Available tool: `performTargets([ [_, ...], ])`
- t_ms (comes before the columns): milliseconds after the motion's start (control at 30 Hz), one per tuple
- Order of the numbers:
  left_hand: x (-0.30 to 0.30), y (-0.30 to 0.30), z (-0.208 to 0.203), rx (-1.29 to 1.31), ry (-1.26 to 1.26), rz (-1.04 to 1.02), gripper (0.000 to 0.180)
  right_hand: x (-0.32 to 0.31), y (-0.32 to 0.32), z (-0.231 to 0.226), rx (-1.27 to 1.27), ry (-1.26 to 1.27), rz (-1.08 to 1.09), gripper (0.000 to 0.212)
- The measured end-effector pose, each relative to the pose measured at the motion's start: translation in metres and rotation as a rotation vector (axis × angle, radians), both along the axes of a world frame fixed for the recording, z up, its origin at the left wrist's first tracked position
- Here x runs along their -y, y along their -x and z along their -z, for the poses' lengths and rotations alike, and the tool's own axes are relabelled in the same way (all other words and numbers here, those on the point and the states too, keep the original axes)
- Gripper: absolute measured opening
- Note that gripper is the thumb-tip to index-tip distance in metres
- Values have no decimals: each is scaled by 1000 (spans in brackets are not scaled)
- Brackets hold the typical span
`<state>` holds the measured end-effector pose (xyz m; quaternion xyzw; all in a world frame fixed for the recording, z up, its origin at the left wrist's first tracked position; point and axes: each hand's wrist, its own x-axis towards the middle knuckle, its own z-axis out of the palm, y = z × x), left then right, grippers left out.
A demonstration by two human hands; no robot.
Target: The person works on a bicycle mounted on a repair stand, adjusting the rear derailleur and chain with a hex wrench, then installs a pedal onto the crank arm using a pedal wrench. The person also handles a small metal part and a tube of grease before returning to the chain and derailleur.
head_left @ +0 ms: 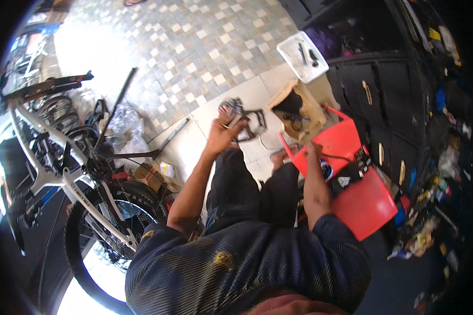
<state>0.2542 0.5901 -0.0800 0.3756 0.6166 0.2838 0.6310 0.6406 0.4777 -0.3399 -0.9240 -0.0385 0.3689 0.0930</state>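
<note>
My left hand (225,135) is raised ahead of my knees, fingers closed round a dark grey metal part with an open frame that looks like bicycle pedals (256,124). The far end of it is a rounded, blurred lump, and I cannot tell whether this is one pedal or two. Over the near edge of a red plastic chair (337,137), my right hand (314,151) is closed. What its fingers hold, if anything, is too blurred to make out. Dark tools or parts (361,160) lie on the chair beside that hand, along with a round blue-and-white item (326,170).
On my left stands a white-framed bicycle (71,181), its rear tyre (79,262) near my elbow. An open cardboard box (312,113) with dark items and a white tray (284,50) with tools lie ahead. Black cabinets (370,102) line the right side. A clear plastic bag (126,126) lies by the bicycle.
</note>
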Motion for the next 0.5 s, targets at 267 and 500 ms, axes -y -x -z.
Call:
performTargets([
  [267, 4, 130, 37, -373, -37, 32, 29, -4, 39, 35, -189, -41, -463, 27],
  [500, 27, 144, 127, -464, 94, 20, 30, -62, 85, 55, -130, -82, -882, 25],
])
